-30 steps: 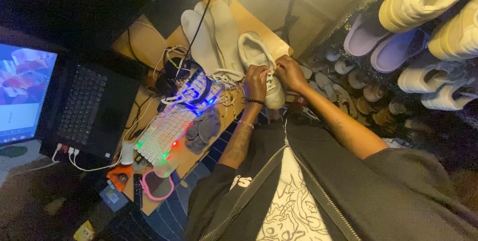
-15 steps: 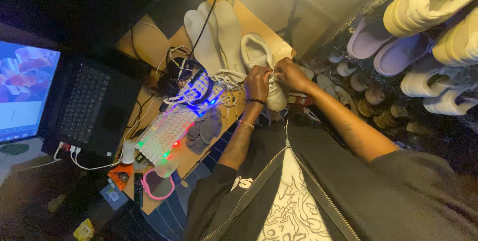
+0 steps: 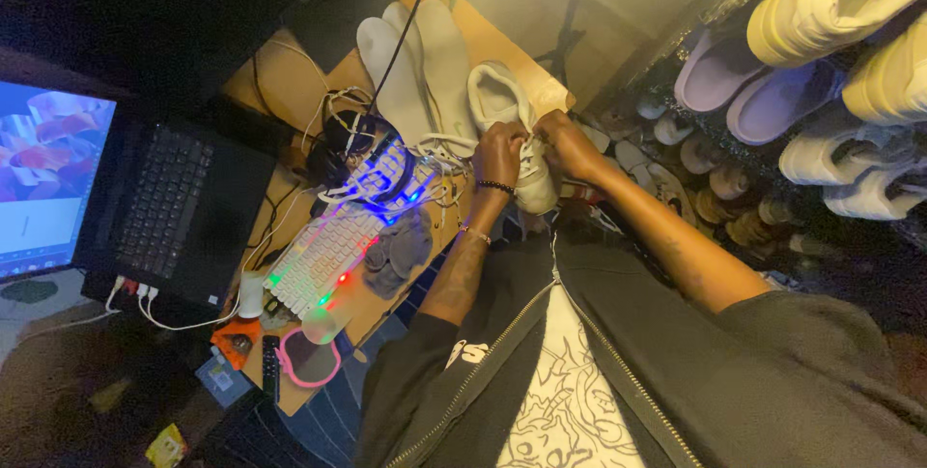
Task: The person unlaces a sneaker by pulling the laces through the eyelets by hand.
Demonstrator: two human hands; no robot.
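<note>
Here I see 2 hands gripping the white sneaker (image 3: pixel 510 125) on the desk (image 3: pixel 290 72): left hand (image 3: pixel 499 154) and right hand (image 3: pixel 565 140), fingers closed around it.

A wooden desk (image 3: pixel 290 72) carries an open black laptop (image 3: pixel 179 207) at its left edge, a backlit white keyboard (image 3: pixel 323 255) near the middle, a grey cloth (image 3: pixel 396 251) beside it, and tangled white cables (image 3: pixel 338 111). 2 pale insoles (image 3: pixel 415 62) and a white sneaker (image 3: pixel 512 130) lie toward the right edge.
</note>
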